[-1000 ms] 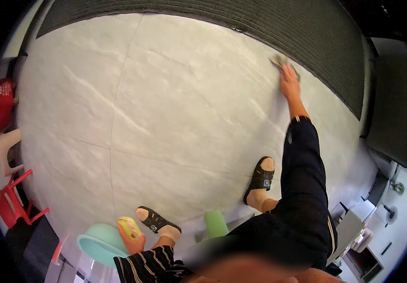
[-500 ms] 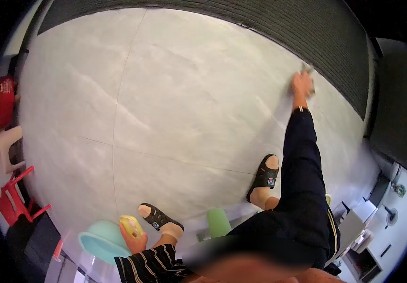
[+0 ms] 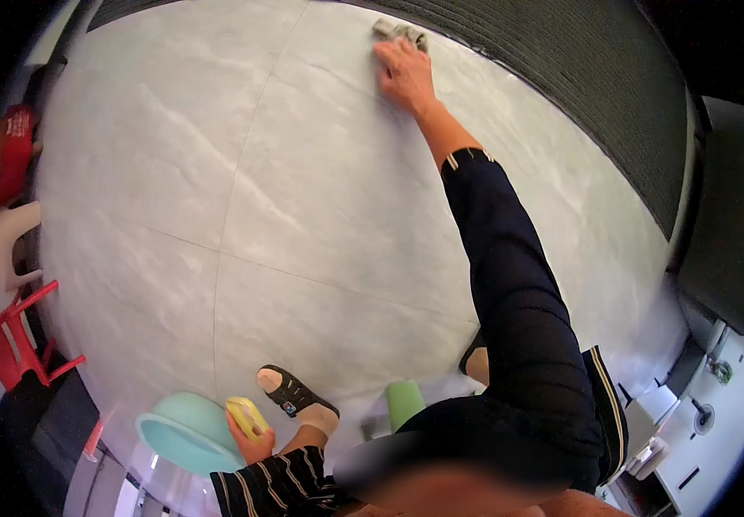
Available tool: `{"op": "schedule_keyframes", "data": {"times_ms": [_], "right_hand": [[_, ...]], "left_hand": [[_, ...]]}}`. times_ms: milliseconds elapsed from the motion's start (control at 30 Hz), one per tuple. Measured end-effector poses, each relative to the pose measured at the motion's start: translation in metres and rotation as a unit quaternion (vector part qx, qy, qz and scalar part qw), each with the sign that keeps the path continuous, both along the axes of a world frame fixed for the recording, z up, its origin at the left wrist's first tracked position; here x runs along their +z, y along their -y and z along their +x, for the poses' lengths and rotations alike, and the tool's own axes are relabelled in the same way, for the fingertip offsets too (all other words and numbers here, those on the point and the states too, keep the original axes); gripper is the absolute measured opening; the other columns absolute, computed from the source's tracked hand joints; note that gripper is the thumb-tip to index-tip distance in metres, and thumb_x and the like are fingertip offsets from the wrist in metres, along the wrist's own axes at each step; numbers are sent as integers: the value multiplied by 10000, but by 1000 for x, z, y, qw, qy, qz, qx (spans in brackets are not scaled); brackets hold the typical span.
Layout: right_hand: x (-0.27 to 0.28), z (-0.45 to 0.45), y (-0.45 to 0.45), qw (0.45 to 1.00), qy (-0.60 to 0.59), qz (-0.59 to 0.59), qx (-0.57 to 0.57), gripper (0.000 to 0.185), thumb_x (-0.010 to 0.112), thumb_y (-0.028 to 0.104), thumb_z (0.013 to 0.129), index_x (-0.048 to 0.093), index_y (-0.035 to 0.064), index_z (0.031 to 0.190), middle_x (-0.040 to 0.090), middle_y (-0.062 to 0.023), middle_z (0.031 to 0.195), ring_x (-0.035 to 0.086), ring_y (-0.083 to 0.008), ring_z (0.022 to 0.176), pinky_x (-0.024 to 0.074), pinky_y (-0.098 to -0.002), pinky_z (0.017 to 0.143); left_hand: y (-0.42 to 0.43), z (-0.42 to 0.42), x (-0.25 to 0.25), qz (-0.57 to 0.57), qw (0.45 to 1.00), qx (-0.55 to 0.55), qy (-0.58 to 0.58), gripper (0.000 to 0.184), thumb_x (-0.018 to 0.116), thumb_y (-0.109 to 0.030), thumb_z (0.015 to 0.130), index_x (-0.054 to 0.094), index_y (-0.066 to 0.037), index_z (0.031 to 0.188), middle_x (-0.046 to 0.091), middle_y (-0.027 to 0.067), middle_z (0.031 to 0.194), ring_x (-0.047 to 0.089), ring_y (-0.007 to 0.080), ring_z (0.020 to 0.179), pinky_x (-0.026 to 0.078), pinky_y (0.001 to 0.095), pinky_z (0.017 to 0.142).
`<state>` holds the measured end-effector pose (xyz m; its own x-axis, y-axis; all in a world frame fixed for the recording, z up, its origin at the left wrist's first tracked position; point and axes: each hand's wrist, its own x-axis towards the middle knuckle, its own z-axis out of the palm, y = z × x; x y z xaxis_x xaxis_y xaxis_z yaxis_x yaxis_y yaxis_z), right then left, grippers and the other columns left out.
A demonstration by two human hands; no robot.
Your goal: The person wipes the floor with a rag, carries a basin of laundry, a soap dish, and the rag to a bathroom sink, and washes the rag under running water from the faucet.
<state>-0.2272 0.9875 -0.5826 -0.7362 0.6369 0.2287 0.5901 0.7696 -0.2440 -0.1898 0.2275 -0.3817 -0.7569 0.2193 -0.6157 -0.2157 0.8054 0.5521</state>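
Note:
My right hand (image 3: 406, 73) reaches far forward and presses a crumpled greyish cloth (image 3: 400, 33) on the pale marbled floor (image 3: 303, 189), close to the edge of the dark ribbed mat (image 3: 561, 77). Down at the lower left, my left hand (image 3: 253, 442) is wrapped round a yellow object (image 3: 246, 415) with a paler middle, whose kind I cannot make out. That hand is beside a light turquoise basin (image 3: 184, 426), whose inside is mostly hidden.
My sandalled feet (image 3: 294, 392) rest on the floor. Between them is a green cylindrical thing (image 3: 404, 403). A red chair (image 3: 23, 340), a beige stool (image 3: 14, 241) and a red item (image 3: 15, 155) line the left edge. A fan (image 3: 703, 418) shows at the right.
My right hand has swept the cloth from the right, along the mat's edge, to the upper middle. My left hand still holds the yellow object beside the basin.

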Motion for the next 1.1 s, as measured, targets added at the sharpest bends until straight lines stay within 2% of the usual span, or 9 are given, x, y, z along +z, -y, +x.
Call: {"op": "schedule_keyframes", "data": {"times_ms": [167, 433, 500, 600, 667, 767, 867, 1000, 1100], "right_hand": [[17, 56, 51, 991, -97, 31, 82, 317, 586, 97, 787, 590, 201, 1087, 592, 50, 1170, 510, -232, 1161, 376, -429, 903], [39, 216, 89, 997, 68, 18, -14, 348, 526, 41, 860, 571, 159, 1185, 582, 3, 1222, 524, -196, 1170, 394, -366, 905], [43, 233, 78, 973, -76, -200, -86, 332, 513, 63, 888, 568, 155, 1202, 600, -12, 1185, 551, -146, 1078, 423, -314, 860], [72, 246, 60, 820, -324, -438, -178, 364, 476, 158, 941, 483, 38, 1284, 614, -40, 1130, 542, -86, 969, 432, -232, 854], [87, 261, 48, 874, -138, -371, -282, 445, 498, 233, 931, 436, 11, 1311, 561, -108, 1224, 546, -169, 1049, 430, -290, 904], [42, 293, 33, 942, -4, -95, -323, 503, 482, 324, 926, 418, 35, 1332, 457, -197, 1325, 466, -296, 1189, 366, -360, 994], [11, 254, 53, 954, -49, -83, -284, 524, 466, 366, 905, 433, 45, 1317, 367, -249, 1373, 334, -396, 1276, 276, -447, 1055], [4, 146, 83, 968, -34, 75, -238, 508, 482, 343, 891, 454, 52, 1306, 370, -237, 1370, 332, -406, 1274, 272, -494, 1039], [5, 52, 89, 989, -65, 81, -107, 519, 550, 304, 845, 456, 76, 1302, 417, -214, 1324, 381, -386, 1227, 289, -493, 1014]], "left_hand": [[-16, -1, 2, 13, 1000, -4, -6, 1005, 697, -77, 602, 148, -56, 1444, 321, 169, 1377, 383, 304, 1237, 386, 372, 973], [3, 6, -17, 44, 999, 27, -6, 972, 680, -61, 609, 169, -48, 1436, 330, 164, 1370, 392, 287, 1227, 390, 370, 968], [-2, 6, -18, 51, 998, 31, 0, 965, 674, -53, 615, 167, -46, 1436, 326, 165, 1375, 389, 286, 1232, 386, 371, 973], [-11, 3, -9, 53, 997, 43, 20, 960, 671, -47, 622, 163, -44, 1436, 325, 168, 1380, 383, 289, 1240, 375, 375, 986], [-9, 1, -16, 72, 996, 42, 10, 961, 673, -45, 625, 159, -43, 1437, 327, 171, 1380, 383, 290, 1241, 368, 375, 992], [-14, 2, -12, 68, 996, 61, 9, 961, 675, -43, 628, 156, -41, 1438, 337, 174, 1375, 380, 293, 1246, 356, 381, 1005], [15, 8, -31, 89, 995, 44, -15, 966, 682, -43, 629, 156, -41, 1438, 339, 173, 1373, 386, 291, 1242, 361, 381, 1003], [-2, 8, -15, 66, 997, 47, -8, 972, 701, -53, 618, 172, -39, 1434, 347, 171, 1372, 399, 292, 1233, 372, 385, 996], [10, 10, -20, 38, 998, 51, -6, 975, 719, -78, 599, 199, -34, 1423, 364, 180, 1356, 416, 304, 1219, 400, 392, 973]]}}
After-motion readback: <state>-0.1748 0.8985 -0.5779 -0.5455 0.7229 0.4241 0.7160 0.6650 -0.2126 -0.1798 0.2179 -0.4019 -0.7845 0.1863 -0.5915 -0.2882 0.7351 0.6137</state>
